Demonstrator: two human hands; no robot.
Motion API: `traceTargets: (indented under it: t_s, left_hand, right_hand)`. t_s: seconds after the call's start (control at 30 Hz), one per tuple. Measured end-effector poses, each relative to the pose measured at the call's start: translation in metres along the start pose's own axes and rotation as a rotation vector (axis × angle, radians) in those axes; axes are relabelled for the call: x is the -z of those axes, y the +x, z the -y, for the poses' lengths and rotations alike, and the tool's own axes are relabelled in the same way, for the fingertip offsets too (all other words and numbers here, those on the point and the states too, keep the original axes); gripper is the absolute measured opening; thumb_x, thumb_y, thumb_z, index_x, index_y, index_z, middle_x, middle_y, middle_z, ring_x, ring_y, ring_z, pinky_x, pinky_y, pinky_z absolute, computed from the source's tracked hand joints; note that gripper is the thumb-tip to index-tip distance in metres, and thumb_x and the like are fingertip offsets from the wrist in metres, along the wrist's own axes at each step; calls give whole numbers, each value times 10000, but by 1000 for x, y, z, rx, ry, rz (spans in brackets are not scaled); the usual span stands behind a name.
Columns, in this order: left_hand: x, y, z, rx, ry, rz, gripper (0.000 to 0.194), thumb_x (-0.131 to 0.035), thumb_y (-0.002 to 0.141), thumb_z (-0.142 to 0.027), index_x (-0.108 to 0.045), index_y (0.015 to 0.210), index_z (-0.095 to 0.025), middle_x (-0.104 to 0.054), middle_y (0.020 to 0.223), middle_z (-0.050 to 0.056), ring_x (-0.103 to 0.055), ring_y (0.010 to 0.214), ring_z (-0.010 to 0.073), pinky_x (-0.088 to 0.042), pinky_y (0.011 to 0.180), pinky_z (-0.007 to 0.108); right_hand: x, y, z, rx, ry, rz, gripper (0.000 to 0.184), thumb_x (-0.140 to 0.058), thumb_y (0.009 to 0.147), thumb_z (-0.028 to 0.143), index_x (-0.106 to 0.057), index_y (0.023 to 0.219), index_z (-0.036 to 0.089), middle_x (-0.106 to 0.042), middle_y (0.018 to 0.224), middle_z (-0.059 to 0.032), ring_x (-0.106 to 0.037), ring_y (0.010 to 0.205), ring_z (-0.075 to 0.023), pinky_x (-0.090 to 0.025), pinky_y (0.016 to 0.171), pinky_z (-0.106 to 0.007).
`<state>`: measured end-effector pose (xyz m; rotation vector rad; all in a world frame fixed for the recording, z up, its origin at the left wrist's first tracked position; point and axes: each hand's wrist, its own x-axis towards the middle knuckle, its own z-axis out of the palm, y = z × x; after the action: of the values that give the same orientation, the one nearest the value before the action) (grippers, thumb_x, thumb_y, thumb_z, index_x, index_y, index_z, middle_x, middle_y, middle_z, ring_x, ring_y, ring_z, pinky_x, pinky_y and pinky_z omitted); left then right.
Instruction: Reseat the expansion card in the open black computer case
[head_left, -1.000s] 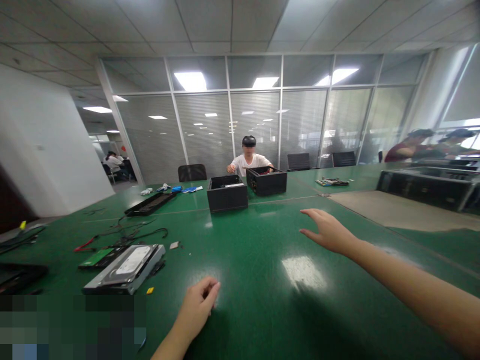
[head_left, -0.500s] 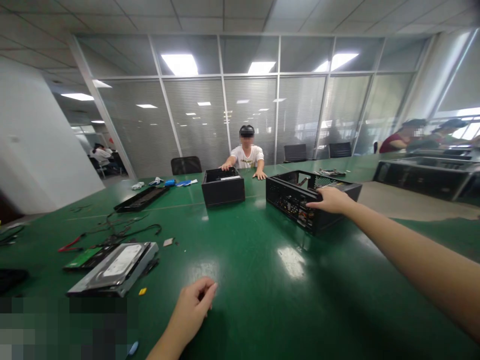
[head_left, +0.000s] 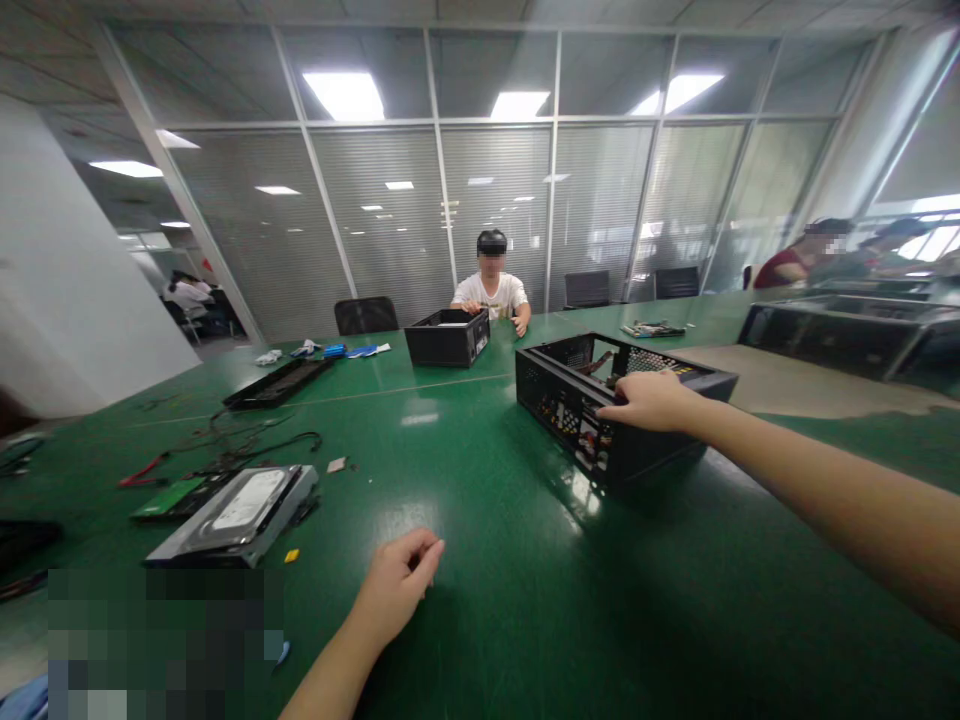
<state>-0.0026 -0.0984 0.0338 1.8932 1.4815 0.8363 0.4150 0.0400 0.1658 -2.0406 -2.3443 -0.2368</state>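
- One hand, the right (head_left: 651, 400), is at a corner of the near computer case (head_left: 566, 415), thumb against the outer wall and fingers over the upper rim, seemingly clamped on it.
- That case sits on the green table (head_left: 465, 480), ahead and to the right, open at the top; its cover is off, while parts show inside, too dark to name, so it looks only partly stripped.
- Left hand (head_left: 399, 582): low over the table, well apart from the case, fingers curled together, nothing seen in it.
- Farther left, a hard drive (head_left: 247, 505) lies loose beside a green circuit board (head_left: 169, 497); these are already out, though from which case I cannot tell.
- Across the table, a second black case (head_left: 439, 345) also stands open, a seated person's hand (head_left: 472, 308) at its rim.
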Motion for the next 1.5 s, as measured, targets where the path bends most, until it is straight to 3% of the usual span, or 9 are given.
traceTargets:
  t_s: [0.23, 0.37, 0.47, 0.57, 0.67, 0.83, 1.07, 1.33, 1.5]
  left_hand:
    - [-5, -1, -4, -9, -17, 7, 353, -506, 928, -460, -619, 747, -179, -592, 578, -26, -569, 480, 140, -421, 518, 235]
    - [1, -4, -5, -17, -12, -40, 347, -534, 913, -463, -634, 744, -177, -570, 568, -34, -544, 506, 140, -408, 537, 231]
    - [3, -4, -5, -29, -24, -57, 325, -570, 886, -440, -655, 720, -174, -588, 576, -25, -553, 564, 155, -415, 569, 232]
    - [2, -4, -7, -41, -51, -42, 270, -622, 843, -406, -676, 724, -170, -626, 605, -15, -578, 610, 170, -447, 606, 240]
    - [0, -5, -11, -28, -186, 38, 235, -654, 822, -379, -699, 746, -162, -615, 578, -19, -564, 568, 156, -464, 605, 245]
    - [-2, -14, -15, 89, -560, 413, 268, -744, 747, -391, -741, 709, -126, -635, 571, 9, -548, 510, 126, -442, 521, 213]
    - [1, -26, -15, 93, -681, 702, 237, -757, 771, -351, -805, 812, -122, -740, 737, 83, -668, 677, 194, -533, 695, 276]
    - [4, -38, -30, 79, -657, 894, 359, -704, 797, -483, -810, 807, -140, -758, 782, 97, -703, 699, 224, -578, 665, 301]
    - [-3, -45, -49, -205, -586, 1060, 542, -623, 832, -601, -811, 950, -106, -782, 897, 146, -721, 886, 280, -561, 859, 348]
  right_hand:
    - [54, -145, 101, 303, 157, 53, 709, -373, 840, 795, -683, 859, 158, -687, 891, -152, -635, 823, -293, -453, 743, -401]
    - [83, -189, 129, 449, 355, 209, 644, -469, 815, 778, -712, 885, 185, -696, 872, -115, -644, 788, -245, -469, 676, -328]
    - [98, -169, 126, 509, 308, 60, 586, -480, 864, 697, -719, 989, 177, -705, 976, -128, -651, 919, -267, -487, 785, -354]
    - [95, -114, 111, 425, 131, -71, 559, -490, 886, 638, -707, 1081, 161, -705, 1034, -150, -646, 988, -305, -493, 829, -410]
    - [72, -55, 99, 361, -39, 24, 523, -555, 865, 581, -707, 1099, 138, -715, 1019, -170, -668, 947, -321, -512, 769, -415]
    - [10, 1, 94, 335, -229, 258, 514, -736, 736, 447, -699, 1129, 118, -705, 1086, -192, -681, 962, -348, -532, 728, -406]
    - [-43, 18, 87, 396, -256, 296, 333, -677, 729, 184, -729, 1055, 146, -722, 1016, -173, -696, 921, -351, -538, 702, -417]
    - [-27, 6, 95, 449, -261, 230, 254, -579, 800, 104, -734, 999, 131, -723, 984, -181, -696, 910, -318, -510, 742, -391]
    - [-16, -1, 92, 626, 27, 110, 282, -544, 879, 226, -705, 1106, 186, -682, 1069, -119, -648, 966, -242, -464, 850, -323]
